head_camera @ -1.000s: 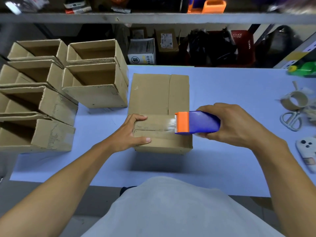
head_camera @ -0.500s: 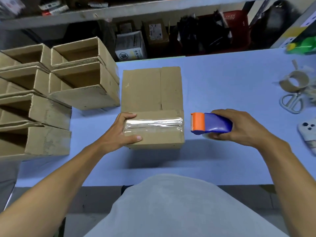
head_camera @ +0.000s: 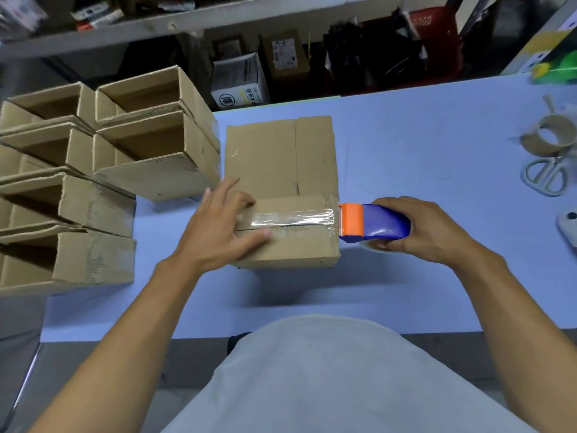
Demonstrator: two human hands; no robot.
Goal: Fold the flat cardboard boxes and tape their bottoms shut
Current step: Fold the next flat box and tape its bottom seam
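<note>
I see the strip of clear tape now lying across the whole bottom seam of the box at the centre of the frame. A second ago the dispenser was still partway across that seam; half a second ago it had come off to the right with a clear gap to the box. Now the tape dispenser sits with its orange nose right against the box's right edge again, where the tape turns down the side.

My right hand has a full grip on the dispenser's blue body, fingers curled under it. My left hand has changed more: it was clamped over the box's left end, and now the fingers are spread and nearly straight, lying over the left end of the tape with nothing held.

I judge the taping stroke on this box done, and what remains is pressing the ends flat. Whether the tape is cut free from the dispenser I cannot tell, since the nose hides that spot.

The box rests on the blue worktop, bottom up. Finished boxes are stacked open-side-out at the left of the frame, so this one probably joins them next. Scissors and an empty tape core lie at the far right.
</note>
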